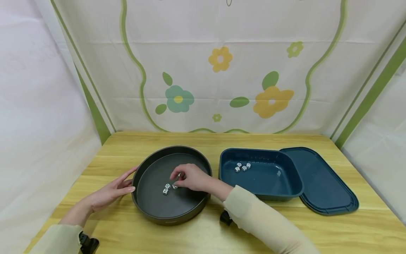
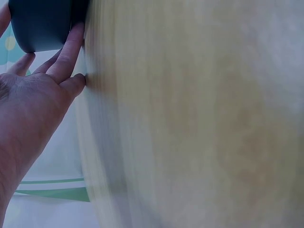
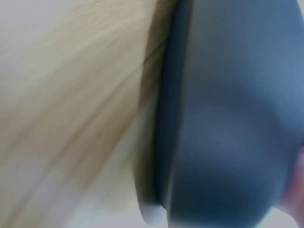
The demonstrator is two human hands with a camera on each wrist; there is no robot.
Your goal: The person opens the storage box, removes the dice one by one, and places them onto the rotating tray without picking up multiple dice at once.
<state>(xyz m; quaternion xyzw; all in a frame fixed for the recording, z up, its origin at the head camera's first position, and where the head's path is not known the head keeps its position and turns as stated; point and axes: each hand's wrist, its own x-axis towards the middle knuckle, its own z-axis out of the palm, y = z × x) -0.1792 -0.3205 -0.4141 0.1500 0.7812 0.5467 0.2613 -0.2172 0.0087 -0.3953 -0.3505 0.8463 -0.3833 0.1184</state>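
Note:
A round dark pan (image 1: pixel 152 208) stands on the table, with three white dice (image 1: pixel 165 191) showing on its floor. My right hand (image 1: pixel 193 177) reaches over the pan's right rim, bent at the wrist. Its thumb and forefinger stand apart, their tips right by the rightmost die (image 1: pixel 174 186), which the hand partly overlaps. My left hand (image 1: pixel 109 193) rests against the pan's left side, fingers spread and thumb at the wall. In the left wrist view the left hand's fingers (image 2: pixel 69 54) touch the dark pan wall (image 2: pixel 40 23). The right wrist view shows mostly blurred pan side (image 3: pixel 228 118).
Right of the pan is a dark blue rectangular container (image 1: pixel 266 180) with several white dice (image 1: pixel 244 168) inside. Its matching lid (image 1: pixel 326 183) lies flat to the right, partly under the container's edge. A flowered curtain (image 1: pixel 196 70) hangs behind the wooden table (image 1: pixel 111 233).

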